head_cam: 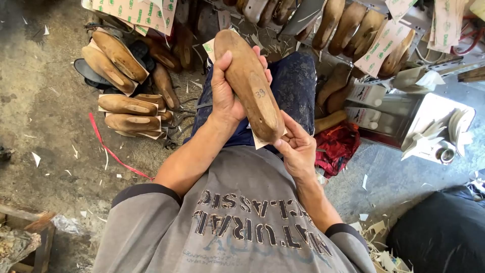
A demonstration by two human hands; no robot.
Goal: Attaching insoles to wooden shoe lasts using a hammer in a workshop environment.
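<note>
Seen from above, a seated person in a grey shirt holds a wooden shoe last over their lap. The left hand wraps around its middle, while the right hand pinches its near end. More wooden lasts lie on the concrete floor at far left.

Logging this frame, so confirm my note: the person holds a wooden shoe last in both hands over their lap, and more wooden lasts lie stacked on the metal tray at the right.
One detail is off. The head view shows the left hand and right hand holding the wooden shoe last over the lap, but the stacked lasts lie on the concrete floor at the left. The metal tray holds paper scraps.
</note>
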